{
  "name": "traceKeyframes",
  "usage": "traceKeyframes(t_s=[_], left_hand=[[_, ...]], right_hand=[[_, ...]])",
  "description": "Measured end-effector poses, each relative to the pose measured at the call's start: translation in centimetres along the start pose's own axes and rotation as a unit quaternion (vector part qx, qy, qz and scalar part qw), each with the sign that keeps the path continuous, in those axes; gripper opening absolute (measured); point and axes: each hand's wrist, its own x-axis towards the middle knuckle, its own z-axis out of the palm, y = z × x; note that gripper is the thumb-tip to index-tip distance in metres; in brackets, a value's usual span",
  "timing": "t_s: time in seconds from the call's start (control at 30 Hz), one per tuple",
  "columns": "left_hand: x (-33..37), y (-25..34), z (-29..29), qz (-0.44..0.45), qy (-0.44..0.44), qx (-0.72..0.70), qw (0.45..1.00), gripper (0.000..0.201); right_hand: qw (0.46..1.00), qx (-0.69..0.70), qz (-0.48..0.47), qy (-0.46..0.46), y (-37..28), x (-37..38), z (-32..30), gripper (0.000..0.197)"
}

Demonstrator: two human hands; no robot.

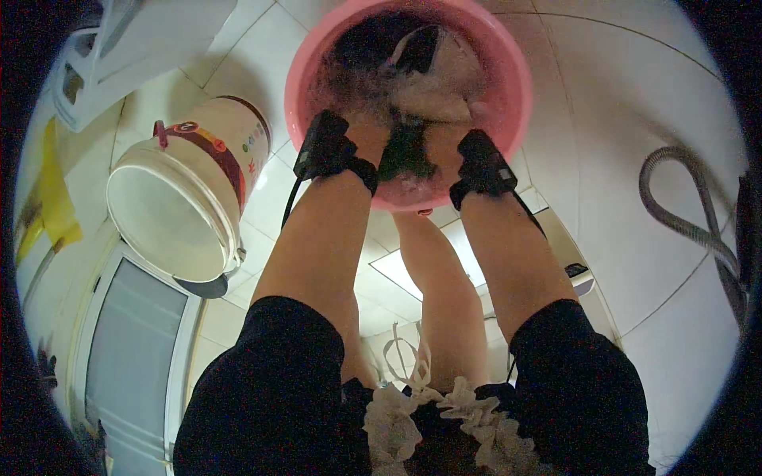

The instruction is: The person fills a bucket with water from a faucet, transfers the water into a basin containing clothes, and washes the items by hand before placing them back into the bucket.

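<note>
A pink round basin [295, 87] holds cloudy, sudsy water and several pieces of laundry. Both my forearms reach into it, with a black device strapped at each wrist. My left hand [370, 136] is in the basin against the left side of a dark green cloth [406, 152]. On the cloth's other side is my right hand [444, 147], also low in the water. Murky water and cloth hide the fingers of both hands. Beyond them lie a pale grey-beige garment [440, 83] and a black cloth [361, 44].
A white bucket [214, 143] with a pink-ended handle lies tilted on the tiles to the left. At the right is a looped grey hose [675, 155]. A white plastic rack-like piece [151, 47] stands upper left, above a yellow strip [59, 194]. A framed grey door panel [135, 341] shows lower left.
</note>
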Motion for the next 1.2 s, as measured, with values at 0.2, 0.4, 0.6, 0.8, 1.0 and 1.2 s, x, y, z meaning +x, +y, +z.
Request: traceKeyframes(t_s=[0.2,0.4,0.6,0.8,1.0,1.2], left_hand=[[-4.1,2.4,-6.4,0.047,-0.076,0.172,0.981,0.025],[-13.2,-0.3,-8.0,-0.113,-0.124,-0.472,0.866,0.050],[-18.4,8.8,-18.5,-0.258,-0.281,-0.888,0.259,0.064],[-16.2,10.4,-17.8,-0.183,-0.176,-0.932,0.258,0.049],[-13.9,10.6,-20.0,-0.279,-0.194,-0.771,0.539,0.024],[-11.0,8.6,-16.8,-0.216,-0.209,-0.463,0.834,0.030]], right_hand=[[0.963,0.250,0.028,-0.092,-0.6,-6.2,-1.2,0.022],[0.509,0.843,0.085,-0.150,-6.0,-22.2,-8.6,0.031],[0.003,0.992,0.016,-0.126,-12.4,-33.7,-10.7,0.032],[-0.001,0.992,-0.026,-0.126,-14.2,-37.7,-12.7,0.035],[0.550,0.832,-0.001,-0.069,-10.8,-34.5,-14.2,0.040],[0.944,0.300,-0.127,0.051,-11.7,-28.5,-13.9,0.030]])
